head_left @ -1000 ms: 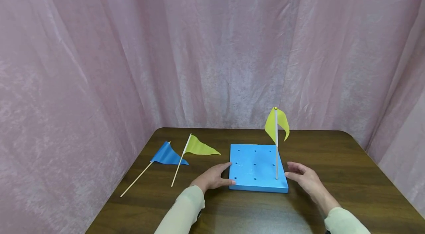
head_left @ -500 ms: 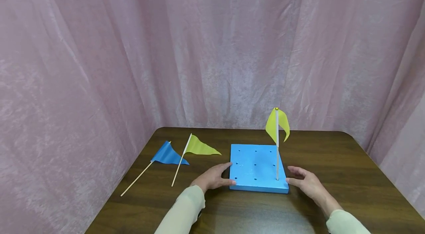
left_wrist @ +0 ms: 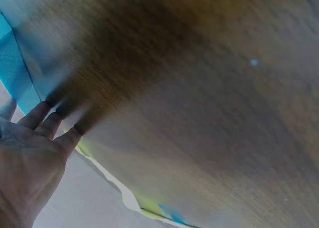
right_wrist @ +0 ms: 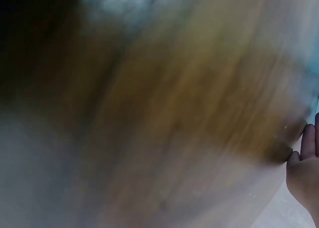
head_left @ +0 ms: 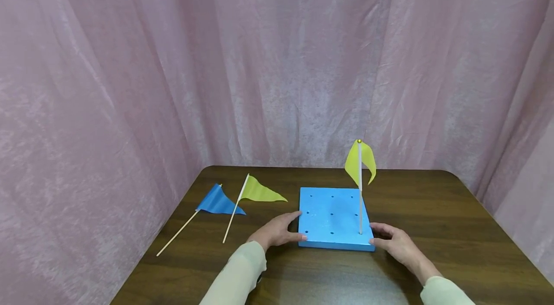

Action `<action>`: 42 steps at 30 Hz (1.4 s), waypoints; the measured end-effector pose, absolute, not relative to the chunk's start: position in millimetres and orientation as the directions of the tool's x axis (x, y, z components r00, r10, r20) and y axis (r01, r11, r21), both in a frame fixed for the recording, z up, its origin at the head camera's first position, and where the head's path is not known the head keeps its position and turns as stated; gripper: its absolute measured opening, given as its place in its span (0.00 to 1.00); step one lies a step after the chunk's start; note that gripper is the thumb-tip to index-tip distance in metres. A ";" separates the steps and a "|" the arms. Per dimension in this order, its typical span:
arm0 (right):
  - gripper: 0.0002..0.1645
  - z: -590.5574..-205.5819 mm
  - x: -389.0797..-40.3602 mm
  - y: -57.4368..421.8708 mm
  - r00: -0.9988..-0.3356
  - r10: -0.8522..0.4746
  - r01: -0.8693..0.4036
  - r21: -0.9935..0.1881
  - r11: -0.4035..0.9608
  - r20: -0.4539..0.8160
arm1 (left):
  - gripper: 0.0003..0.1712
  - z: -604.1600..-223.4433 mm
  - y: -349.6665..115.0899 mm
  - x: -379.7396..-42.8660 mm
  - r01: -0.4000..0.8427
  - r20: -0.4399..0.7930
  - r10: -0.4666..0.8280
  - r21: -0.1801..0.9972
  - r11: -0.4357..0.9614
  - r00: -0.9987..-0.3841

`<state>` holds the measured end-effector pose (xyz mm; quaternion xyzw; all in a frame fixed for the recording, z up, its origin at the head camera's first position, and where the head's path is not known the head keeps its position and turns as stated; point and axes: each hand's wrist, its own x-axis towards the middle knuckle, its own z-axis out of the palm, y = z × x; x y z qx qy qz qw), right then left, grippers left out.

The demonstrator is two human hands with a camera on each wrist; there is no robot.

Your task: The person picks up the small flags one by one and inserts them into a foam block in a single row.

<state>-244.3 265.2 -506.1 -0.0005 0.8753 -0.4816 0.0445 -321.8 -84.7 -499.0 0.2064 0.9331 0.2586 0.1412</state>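
Note:
A light blue square board with several small holes lies flat on the table. A yellow flag on a thin wooden stick stands upright in the hole at its near right corner. At the board's left edge my left hand rests with fingers spread, its thumb on the near left corner; in the left wrist view its fingers reach to the blue edge. My right hand touches the right edge with thumb and fingertips, fingers relaxed. Only part of the right hand shows in the right wrist view.
Left of the board, a yellow-green pennant flag lies on the dark wood table. Beside it lies a blue pennant flag, its tip overlapping the other's stick. A pink curtain hangs behind the table.
My right hand has moved slightly nearer and left, from beside the board to touching its right edge. The left hand and the flags keep their places.

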 end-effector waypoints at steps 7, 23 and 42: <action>0.37 -506.3 -244.9 265.9 -0.995 -0.050 0.045 -0.825 0.563 -0.088 | 0.50 -496.0 -84.9 -322.4 0.314 -0.159 0.470 0.558 0.769 -0.868; 0.39 -505.6 -245.4 265.9 -0.992 -0.063 0.052 -0.808 0.587 -0.110 | 0.48 -491.6 -103.3 -327.2 0.307 -0.088 0.447 0.609 0.732 -0.890; 0.39 -504.5 -245.0 265.9 -0.990 -0.054 0.077 -0.808 0.584 -0.133 | 0.42 -475.5 -168.0 -340.3 0.139 0.052 0.155 0.769 0.624 -0.986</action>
